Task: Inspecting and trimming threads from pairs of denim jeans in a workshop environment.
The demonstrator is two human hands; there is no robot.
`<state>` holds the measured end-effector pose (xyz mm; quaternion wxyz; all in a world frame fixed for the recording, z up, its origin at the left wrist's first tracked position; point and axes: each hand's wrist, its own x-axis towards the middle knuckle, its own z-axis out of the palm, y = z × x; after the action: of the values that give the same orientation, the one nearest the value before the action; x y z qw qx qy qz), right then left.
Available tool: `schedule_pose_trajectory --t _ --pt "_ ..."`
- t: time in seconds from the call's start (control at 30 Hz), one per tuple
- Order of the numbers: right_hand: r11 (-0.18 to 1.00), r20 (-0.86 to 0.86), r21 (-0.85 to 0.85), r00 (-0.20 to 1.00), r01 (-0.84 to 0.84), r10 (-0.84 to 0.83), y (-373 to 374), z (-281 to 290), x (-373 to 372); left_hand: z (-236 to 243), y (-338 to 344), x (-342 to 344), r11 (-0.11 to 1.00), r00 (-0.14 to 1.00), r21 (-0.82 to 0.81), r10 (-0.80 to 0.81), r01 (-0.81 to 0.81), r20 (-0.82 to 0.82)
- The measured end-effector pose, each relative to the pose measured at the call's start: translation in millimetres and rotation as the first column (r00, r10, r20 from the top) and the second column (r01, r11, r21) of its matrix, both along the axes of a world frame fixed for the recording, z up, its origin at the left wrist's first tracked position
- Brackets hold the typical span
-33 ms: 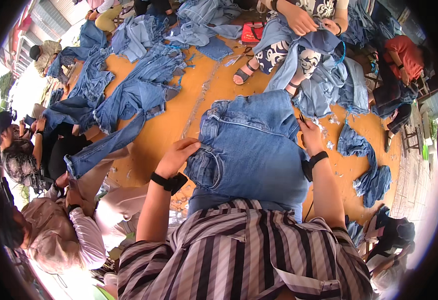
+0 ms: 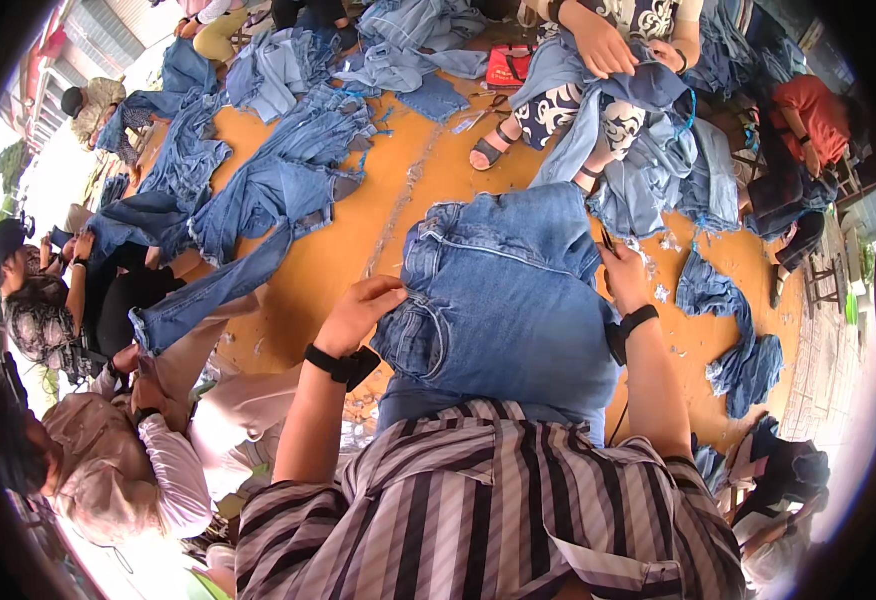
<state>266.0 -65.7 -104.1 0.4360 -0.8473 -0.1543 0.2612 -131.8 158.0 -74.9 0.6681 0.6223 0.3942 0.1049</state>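
Pair of blue denim jeans [image 2: 503,290] lies spread over the person's lap, waistband end away from the body, reaching out over the orange floor [image 2: 358,260]. Left hand [image 2: 358,312] at the jeans' left edge, beside the curved front pocket: wrist bent down, fingers curled in, pinching the denim at the pocket seam. Black wristband [image 2: 340,365] on that wrist; forearm comes up bare from the striped black-and-white shirt sleeve [image 2: 478,510]. Right hand [image 2: 623,275] at the jeans' right edge, fingers folded round the cloth edge, and gripping a small dark thin tool [image 2: 606,238] that pokes up from the fingers; what kind of tool, cannot tell. Black band [image 2: 638,320] on the right wrist as well, forearm running straight down to the sleeve. Beyond the jeans, a seated person in patterned blue-and-white trousers [image 2: 578,115] works on a heap of pale blue denim [image 2: 648,160], hands on top of it. Left of the jeans, more blue denim trousers [image 2: 248,210] lie strewn across the floor, one leg stretched toward other people seated at the far left. Right of the jeans, small denim scraps [image 2: 728,310] and pale bits lie on the floor.
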Motion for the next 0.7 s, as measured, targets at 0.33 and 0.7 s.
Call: schedule_pose_trajectory --t 0.33,0.7 --pt "0.777 -0.128 0.559 0.956 0.291 -0.266 -111 58 -2 4 -9 26 0.983 0.915 -0.173 0.127 -0.064 0.384" --pt "0.983 0.265 0.09 0.956 -0.158 0.129 -60 77 -95 4 -3 20 0.935 0.932 0.19 0.244 -0.299 0.267"
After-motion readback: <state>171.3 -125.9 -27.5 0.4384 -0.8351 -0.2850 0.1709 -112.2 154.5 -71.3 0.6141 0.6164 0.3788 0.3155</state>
